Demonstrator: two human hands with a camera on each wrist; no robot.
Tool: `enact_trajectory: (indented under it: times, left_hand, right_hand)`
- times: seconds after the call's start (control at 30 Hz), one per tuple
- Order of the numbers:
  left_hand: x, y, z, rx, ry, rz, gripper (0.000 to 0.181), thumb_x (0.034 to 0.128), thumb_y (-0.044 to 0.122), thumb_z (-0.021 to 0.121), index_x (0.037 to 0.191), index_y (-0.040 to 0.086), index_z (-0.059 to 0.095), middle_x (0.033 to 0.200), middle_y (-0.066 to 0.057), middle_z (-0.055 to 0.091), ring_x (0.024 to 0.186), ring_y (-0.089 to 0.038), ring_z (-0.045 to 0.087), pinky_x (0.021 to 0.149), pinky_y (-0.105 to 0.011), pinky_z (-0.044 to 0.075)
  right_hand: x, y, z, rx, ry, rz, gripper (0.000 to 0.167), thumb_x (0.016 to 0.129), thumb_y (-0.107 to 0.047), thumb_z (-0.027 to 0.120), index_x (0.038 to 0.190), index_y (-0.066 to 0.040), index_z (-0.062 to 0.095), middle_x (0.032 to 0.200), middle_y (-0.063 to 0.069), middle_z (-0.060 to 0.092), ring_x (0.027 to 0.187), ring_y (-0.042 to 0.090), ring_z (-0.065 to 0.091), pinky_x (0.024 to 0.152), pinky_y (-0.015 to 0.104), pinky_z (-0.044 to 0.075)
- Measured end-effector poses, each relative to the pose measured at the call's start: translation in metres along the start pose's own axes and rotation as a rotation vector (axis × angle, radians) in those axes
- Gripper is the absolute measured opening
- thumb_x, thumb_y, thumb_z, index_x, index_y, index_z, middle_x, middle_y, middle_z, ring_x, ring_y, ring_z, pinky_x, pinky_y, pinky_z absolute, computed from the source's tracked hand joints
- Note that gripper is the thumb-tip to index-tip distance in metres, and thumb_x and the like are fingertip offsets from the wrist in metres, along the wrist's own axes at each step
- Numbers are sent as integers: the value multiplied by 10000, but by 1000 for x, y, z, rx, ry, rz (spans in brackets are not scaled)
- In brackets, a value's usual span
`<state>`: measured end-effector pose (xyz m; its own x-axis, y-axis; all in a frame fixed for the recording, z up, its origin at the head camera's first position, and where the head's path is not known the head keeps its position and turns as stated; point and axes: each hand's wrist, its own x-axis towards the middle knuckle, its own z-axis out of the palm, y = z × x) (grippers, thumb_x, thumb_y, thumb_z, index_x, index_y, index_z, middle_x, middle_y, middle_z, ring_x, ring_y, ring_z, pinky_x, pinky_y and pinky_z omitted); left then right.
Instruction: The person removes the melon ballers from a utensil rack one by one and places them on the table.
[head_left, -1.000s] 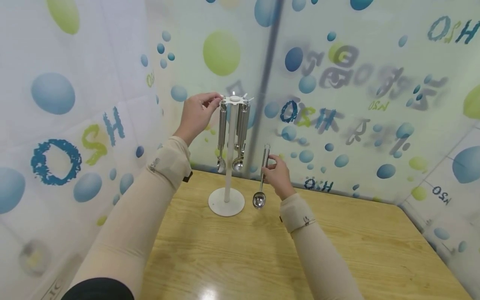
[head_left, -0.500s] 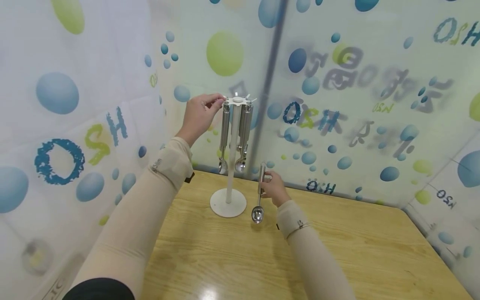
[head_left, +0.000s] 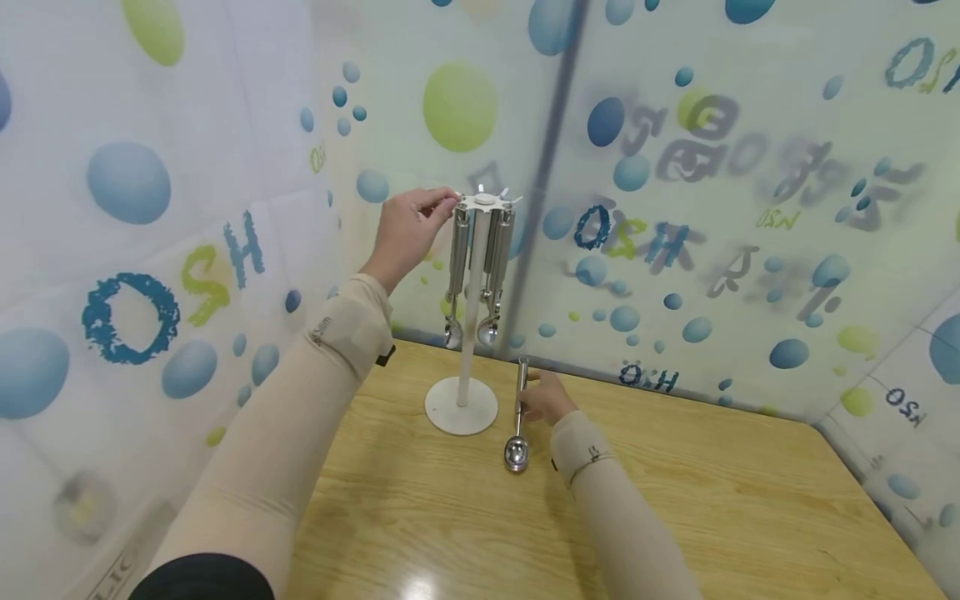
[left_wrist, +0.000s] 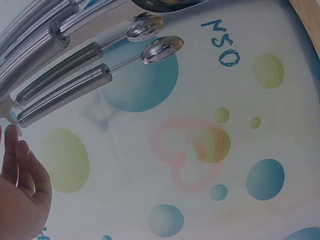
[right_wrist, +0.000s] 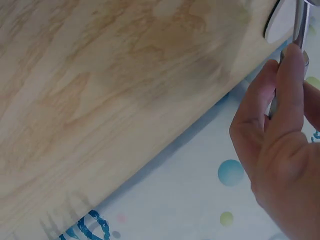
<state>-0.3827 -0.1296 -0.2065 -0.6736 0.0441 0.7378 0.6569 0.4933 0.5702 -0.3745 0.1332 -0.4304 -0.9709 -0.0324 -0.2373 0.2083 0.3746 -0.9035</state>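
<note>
My right hand (head_left: 550, 397) holds a metal scoop (head_left: 517, 453) by its steel handle, low over the table just right of the stand. The scoop's round bowl points down; whether it touches the table I cannot tell. In the right wrist view, fingers and thumb (right_wrist: 290, 75) close around the handle, and the bowl is out of frame. A white utensil stand (head_left: 461, 407) stands upright with several metal utensils (head_left: 499, 254) hanging from its top. My left hand (head_left: 408, 229) pinches the stand's top edge at the left. Hanging spoon-like tools (left_wrist: 65, 95) lie beside its fingertips in the left wrist view.
The wooden table (head_left: 675, 500) reaches to a patterned curtain (head_left: 637, 275) close behind the stand. Another curtain (head_left: 187, 167) hangs along the left side. A dark rounded object (head_left: 202, 577) shows at the bottom left.
My right hand has lowered the scoop from mid-height beside the stand down towards the table. The left hand keeps its place at the stand's top. The whole view has shifted slightly.
</note>
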Motion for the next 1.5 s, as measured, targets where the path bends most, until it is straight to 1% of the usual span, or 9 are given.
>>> enact_trajectory:
  times: [0.2,0.33,0.53,0.67,0.93,1.13,1.3,1.4,1.5]
  left_hand:
    - [0,1,1,-1,1,-2,249,1022,257,639,1160,101,776,1039,-62,751,854,-127,624,764,-242,476]
    - [0,4,1,-7,-6,-5,251,1023,256,638,1170,104,773,1046,-60,749,855,-134,624,759,-250,478]
    - [1,7,1,10,-1,11,251,1028,253,631,1164,101,776,1035,-66,747,832,-147,613,743,-252,466]
    - [1,8,2,20,0,22,250,1029,252,630,1170,105,775,1025,-62,746,824,-140,604,736,-247,460]
    - [-1,6,1,37,4,24,254,1028,255,631,1161,95,777,1014,-76,741,835,-175,603,752,-281,458]
    - [-4,2,-1,34,8,40,247,1033,243,623,1150,90,778,1009,-65,744,833,-166,614,746,-289,468]
    - [-4,2,-1,35,7,39,251,1035,246,620,1158,92,776,1018,-68,747,840,-171,623,749,-294,472]
    - [-4,3,-1,39,6,25,257,1032,256,624,1172,100,774,1029,-71,748,850,-176,626,752,-296,471]
    - [-4,3,-1,37,1,16,261,1030,261,626,1176,102,773,1031,-76,748,854,-181,628,754,-297,470]
  right_hand:
    - [6,4,3,-36,-15,54,543,952,61,621,1456,93,421,1024,227,651,766,238,679,726,355,606]
    - [8,7,6,-121,-19,65,477,933,62,621,1389,118,494,1043,224,650,756,220,653,698,320,597]
    - [10,10,15,-242,-7,62,155,887,71,668,1035,114,681,849,141,654,691,189,626,626,277,578]
    - [13,7,21,-303,42,90,42,870,68,704,904,63,680,789,109,632,664,180,624,609,264,575]
    - [17,8,25,-310,56,129,117,870,55,722,980,76,689,839,129,633,704,205,643,642,279,584]
    - [19,15,25,-254,29,128,99,887,42,712,979,76,697,847,115,627,721,199,628,662,279,584]
    - [17,17,17,-280,33,58,177,886,24,670,1024,134,672,931,198,660,734,237,639,658,297,579]
    - [13,17,10,-263,56,-11,371,918,1,623,1238,186,581,1165,312,632,930,342,684,727,323,594]
    - [8,12,2,-185,71,-69,462,989,-29,562,1382,191,458,1350,362,527,1147,448,625,837,367,587]
